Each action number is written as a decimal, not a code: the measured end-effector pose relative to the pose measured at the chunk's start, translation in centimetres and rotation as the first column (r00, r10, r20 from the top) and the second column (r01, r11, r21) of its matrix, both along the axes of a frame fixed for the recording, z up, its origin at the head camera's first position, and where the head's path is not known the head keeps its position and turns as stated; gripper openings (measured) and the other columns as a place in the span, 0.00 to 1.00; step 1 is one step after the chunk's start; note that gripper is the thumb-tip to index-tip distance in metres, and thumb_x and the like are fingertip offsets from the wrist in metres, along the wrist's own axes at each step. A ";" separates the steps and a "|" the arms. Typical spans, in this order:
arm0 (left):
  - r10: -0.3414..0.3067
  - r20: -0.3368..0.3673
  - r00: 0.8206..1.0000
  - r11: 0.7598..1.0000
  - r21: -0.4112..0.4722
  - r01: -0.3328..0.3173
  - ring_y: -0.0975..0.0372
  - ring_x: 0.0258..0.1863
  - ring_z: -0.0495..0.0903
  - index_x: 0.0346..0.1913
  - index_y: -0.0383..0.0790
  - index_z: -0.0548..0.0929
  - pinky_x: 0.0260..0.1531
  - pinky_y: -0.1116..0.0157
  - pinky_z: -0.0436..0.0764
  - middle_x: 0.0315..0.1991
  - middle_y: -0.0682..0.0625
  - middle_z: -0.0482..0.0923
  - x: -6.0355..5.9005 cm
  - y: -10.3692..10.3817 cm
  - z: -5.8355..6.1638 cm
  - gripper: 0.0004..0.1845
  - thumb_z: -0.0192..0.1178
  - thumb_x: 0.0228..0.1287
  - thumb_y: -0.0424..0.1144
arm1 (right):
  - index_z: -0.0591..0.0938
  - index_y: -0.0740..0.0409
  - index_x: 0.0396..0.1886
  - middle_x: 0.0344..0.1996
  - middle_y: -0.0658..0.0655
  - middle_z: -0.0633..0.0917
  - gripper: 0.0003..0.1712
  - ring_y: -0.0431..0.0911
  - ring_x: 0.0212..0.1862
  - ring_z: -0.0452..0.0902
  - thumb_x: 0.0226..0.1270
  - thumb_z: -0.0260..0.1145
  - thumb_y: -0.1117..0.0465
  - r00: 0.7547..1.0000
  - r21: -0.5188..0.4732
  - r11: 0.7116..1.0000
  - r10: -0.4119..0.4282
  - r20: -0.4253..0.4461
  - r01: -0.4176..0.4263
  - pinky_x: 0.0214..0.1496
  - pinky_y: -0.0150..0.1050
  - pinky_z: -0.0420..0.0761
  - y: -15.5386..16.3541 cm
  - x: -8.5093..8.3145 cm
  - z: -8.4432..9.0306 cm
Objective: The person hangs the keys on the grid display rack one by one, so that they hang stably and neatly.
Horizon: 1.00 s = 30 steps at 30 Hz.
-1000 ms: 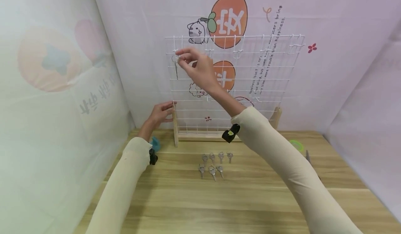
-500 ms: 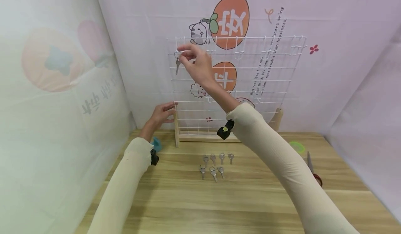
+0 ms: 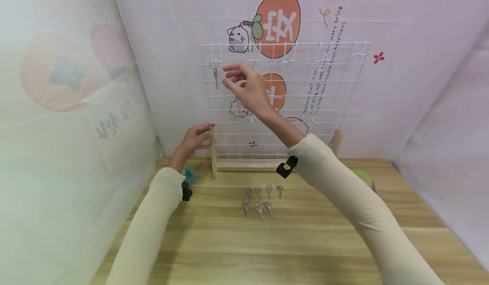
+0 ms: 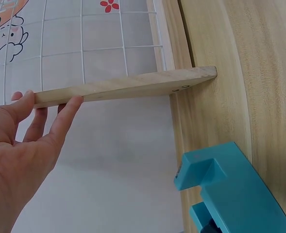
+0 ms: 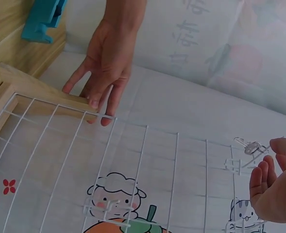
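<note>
A white wire grid (image 3: pixel 282 95) stands upright in a wooden base. A key (image 3: pixel 215 78) on a ring hangs from a white hook (image 3: pixel 215 61) at the grid's upper left. Just right of the key, my right hand (image 3: pixel 248 88) is held up with loosely bent fingers and nothing between them. In the right wrist view, its fingertips are near the hook's end. My left hand (image 4: pixel 28 145) grips the wooden side post (image 4: pixel 128 87) of the stand between thumb and fingers. Several keys (image 3: pixel 258 208) with rings lie in two rows on the table before the stand.
More white hooks (image 3: pixel 289 63) hang along the grid's top. A teal tape dispenser (image 4: pixel 230 189) sits beside the left post. On the wooden table's (image 3: pixel 244 247) right are a green ring (image 3: pixel 360 176) and scissors (image 3: pixel 374 187), mostly hidden by my right sleeve. Printed cloth surrounds the table.
My right hand has let go of the key's ring and drawn back slightly to the right and down. The key now hangs from the hook. My left hand stays on the post.
</note>
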<state>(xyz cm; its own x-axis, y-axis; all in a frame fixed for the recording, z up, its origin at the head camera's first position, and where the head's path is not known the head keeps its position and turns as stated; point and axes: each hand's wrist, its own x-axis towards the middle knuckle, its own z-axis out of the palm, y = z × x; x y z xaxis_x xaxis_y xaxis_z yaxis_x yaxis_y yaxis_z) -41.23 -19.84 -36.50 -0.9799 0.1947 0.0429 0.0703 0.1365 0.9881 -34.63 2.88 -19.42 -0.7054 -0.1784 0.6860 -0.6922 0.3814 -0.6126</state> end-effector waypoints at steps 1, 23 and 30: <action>0.003 -0.002 1.000 1.000 -0.001 -0.003 0.47 0.76 0.65 0.76 0.39 0.72 0.64 0.41 0.77 0.79 0.42 0.62 0.0 0.0 0.0 0.24 0.53 0.81 0.30 | 0.84 0.56 0.61 0.49 0.54 0.88 0.18 0.42 0.47 0.82 0.75 0.70 0.60 1.000 0.011 1.000 0.000 0.001 0.000 0.51 0.32 0.83 0.2 0.1 -0.2; -0.070 0.029 0.997 0.998 -0.006 0.070 0.45 0.79 0.58 0.79 0.40 0.66 0.70 0.37 0.70 0.82 0.42 0.54 0.4 -0.2 0.6 0.26 0.49 0.83 0.30 | 0.84 0.61 0.59 0.48 0.58 0.90 0.17 0.48 0.48 0.83 0.73 0.71 0.62 0.995 0.162 0.985 0.034 0.094 -0.049 0.49 0.42 0.85 5.4 1.9 -8.0; -0.053 0.028 0.998 0.999 -0.012 0.053 0.46 0.77 0.63 0.79 0.42 0.67 0.69 0.40 0.73 0.82 0.43 0.57 0.1 -0.2 0.4 0.26 0.51 0.83 0.32 | 0.84 0.61 0.59 0.50 0.61 0.89 0.17 0.51 0.49 0.84 0.73 0.71 0.62 0.987 0.188 0.980 0.030 0.157 -0.060 0.51 0.46 0.87 6.8 2.1 -10.7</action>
